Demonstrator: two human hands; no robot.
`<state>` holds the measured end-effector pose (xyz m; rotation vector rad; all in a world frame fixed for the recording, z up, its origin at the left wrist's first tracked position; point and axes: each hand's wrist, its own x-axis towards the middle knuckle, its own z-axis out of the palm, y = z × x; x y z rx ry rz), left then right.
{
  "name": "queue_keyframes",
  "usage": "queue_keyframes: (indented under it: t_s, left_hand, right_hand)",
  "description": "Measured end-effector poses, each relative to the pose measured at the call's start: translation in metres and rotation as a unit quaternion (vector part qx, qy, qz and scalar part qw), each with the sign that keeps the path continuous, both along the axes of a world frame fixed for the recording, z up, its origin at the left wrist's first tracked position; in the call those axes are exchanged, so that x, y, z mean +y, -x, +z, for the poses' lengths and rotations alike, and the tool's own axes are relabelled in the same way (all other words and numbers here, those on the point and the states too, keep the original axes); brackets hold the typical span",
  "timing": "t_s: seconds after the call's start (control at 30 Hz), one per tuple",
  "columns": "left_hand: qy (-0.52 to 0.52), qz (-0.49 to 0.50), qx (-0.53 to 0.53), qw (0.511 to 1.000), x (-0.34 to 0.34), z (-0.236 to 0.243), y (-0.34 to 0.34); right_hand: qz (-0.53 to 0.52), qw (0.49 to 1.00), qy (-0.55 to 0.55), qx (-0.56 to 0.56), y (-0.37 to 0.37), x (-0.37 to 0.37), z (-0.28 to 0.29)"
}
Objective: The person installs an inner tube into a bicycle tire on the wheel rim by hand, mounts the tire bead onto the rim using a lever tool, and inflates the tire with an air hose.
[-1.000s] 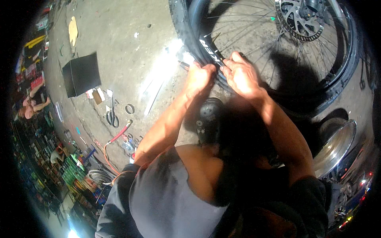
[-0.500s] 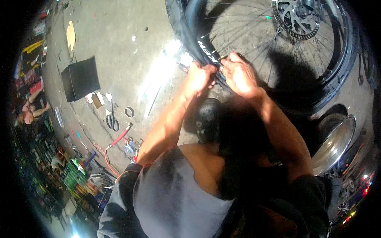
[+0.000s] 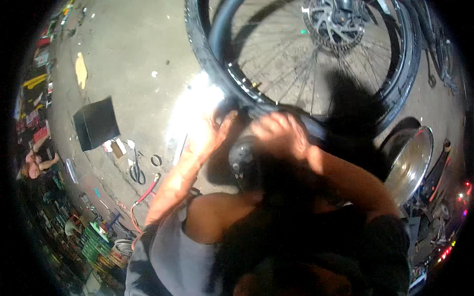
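A bicycle wheel (image 3: 313,69) with a black tire (image 3: 197,44), spokes and a brake disc (image 3: 321,27) lies on the floor. My left hand (image 3: 215,130) is below the tire's lower-left section, in bright glare; its thumb shows, but what its fingers hold is unclear. My right hand (image 3: 281,130) is smeared by motion just under the tire, fingers bent, their contents not visible. Below and between the hands is a dark cylindrical item (image 3: 239,158), mostly in shadow.
At left lie a black sheet (image 3: 96,123), scissors (image 3: 138,172), a ring (image 3: 156,160) and a red hose (image 3: 148,190). A metal rim (image 3: 409,165) leans at right. Two other people (image 3: 37,163) (image 3: 71,227) are at far left among clutter.
Both my hands have moved down from the wheel's rim, and the right has turned and blurred. The view has shifted, so the wheel sits farther left in it.
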<state>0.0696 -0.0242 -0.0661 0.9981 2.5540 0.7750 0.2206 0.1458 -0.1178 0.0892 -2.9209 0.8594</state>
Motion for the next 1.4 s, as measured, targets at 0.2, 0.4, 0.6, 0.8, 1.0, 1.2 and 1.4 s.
queue_keyframes:
  t_s: [0.2,0.4,0.6,0.8,1.0,1.2,1.4]
  left_hand:
    - [0.065,-0.433,0.171,0.883,0.032,-0.034,-0.007]
    - [0.003,-0.390,0.164,0.906,0.064,-0.064,-0.033]
    - [0.019,-0.365,0.139,0.920,0.076,-0.058,-0.043]
    - [0.169,-0.440,0.033,0.881,0.116,-0.034,-0.055]
    - [0.257,-0.529,-0.094,0.803,0.137,-0.031,-0.035]
    - [-0.010,-0.317,-0.177,0.932,0.147,0.002,0.013]
    - [-0.118,-0.028,0.327,0.937,0.194,0.040,0.144]
  right_hand:
    - [-0.011,0.857,0.079,-0.509,-0.099,0.043,0.017]
    - [-0.111,0.957,-0.092,-0.250,-0.117,0.087,0.020]
    - [-0.043,0.958,-0.188,-0.211,-0.106,0.100,0.004]
    - [-0.002,0.963,-0.170,-0.209,-0.103,0.098,0.021]
    - [-0.002,0.955,-0.137,-0.265,-0.084,0.096,0.020]
    - [0.150,0.884,-0.108,-0.430,-0.047,0.132,0.038]
    - [-0.525,0.822,-0.219,-0.031,-0.077,0.231,0.054]
